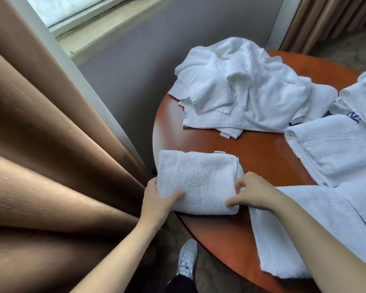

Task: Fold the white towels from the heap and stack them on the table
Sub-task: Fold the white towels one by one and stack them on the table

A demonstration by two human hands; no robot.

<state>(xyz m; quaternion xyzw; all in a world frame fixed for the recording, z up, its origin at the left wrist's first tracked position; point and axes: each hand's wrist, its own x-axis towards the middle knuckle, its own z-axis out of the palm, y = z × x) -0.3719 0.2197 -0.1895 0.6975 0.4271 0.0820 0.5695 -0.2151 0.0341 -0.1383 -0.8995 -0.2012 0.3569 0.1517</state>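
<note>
A folded white towel [199, 180] lies at the near left edge of the round reddish-brown table [262, 149]. My left hand [156, 199] grips its left end, thumb on top and fingers underneath. My right hand [251, 193] holds its right end, thumb on the top and fingers curled at the side. A loose heap of white towels [247, 87] sits at the table's far side. A stack of folded towels [332, 144] rests at the right. Another white towel [334, 225] lies flat under my right forearm and hangs over the near edge.
Brown curtains [51, 155] hang close on the left, next to a grey wall [135, 60] under a window. More folded white cloth [363, 96] lies at the far right edge. My shoe [187, 259] stands on the carpet below the table.
</note>
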